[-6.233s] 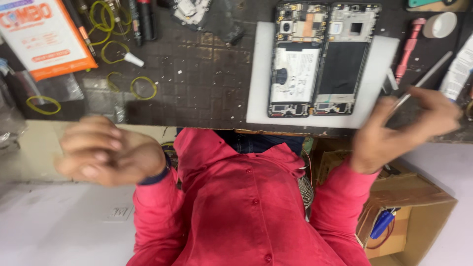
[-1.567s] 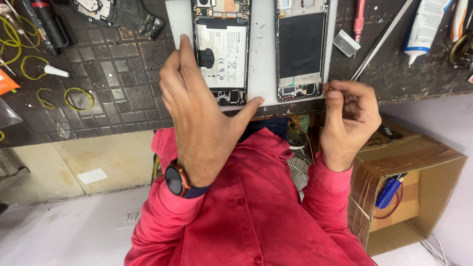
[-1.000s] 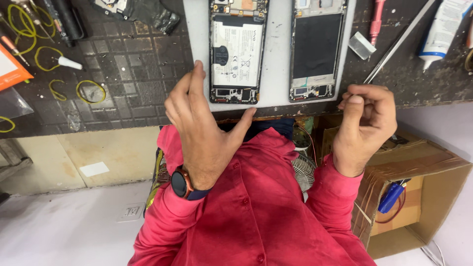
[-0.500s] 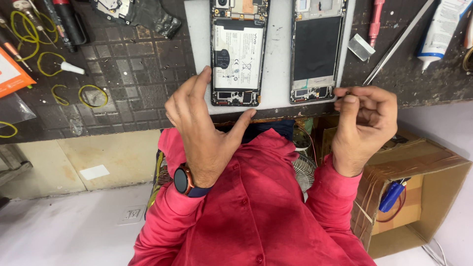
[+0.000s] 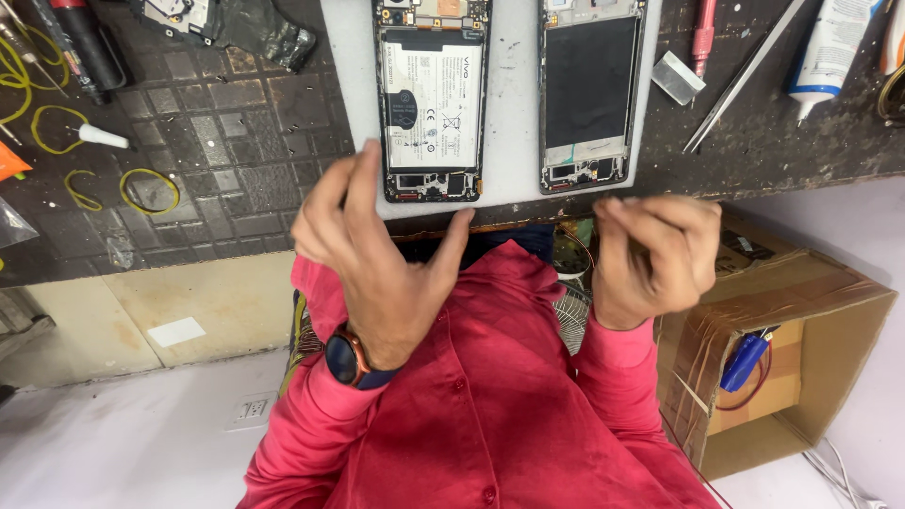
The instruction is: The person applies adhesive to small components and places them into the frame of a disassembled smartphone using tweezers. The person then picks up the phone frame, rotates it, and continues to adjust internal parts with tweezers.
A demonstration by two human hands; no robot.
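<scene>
Head view: left hand (image 5: 377,254) has lifted off the opened phone (image 5: 431,99), fingers spread; right hand (image 5: 650,254) stays pinched, contents possibly hidden.

We are at a phone repair bench, a small workshop. Two opened phones, one showing its battery (image 5: 433,99), the other a bare frame (image 5: 590,94), lie on a grey mat (image 5: 514,104) at twelve o'clock. Tweezers (image 5: 745,75), a glue tube (image 5: 830,47) and a red tool (image 5: 703,33) lie at one o'clock, yellow rubber bands (image 5: 146,188) at ten (scattered over the worn, dark work surface (image 5: 245,132)). A taped cardboard box (image 5: 801,311) sits at four o'clock.
</scene>
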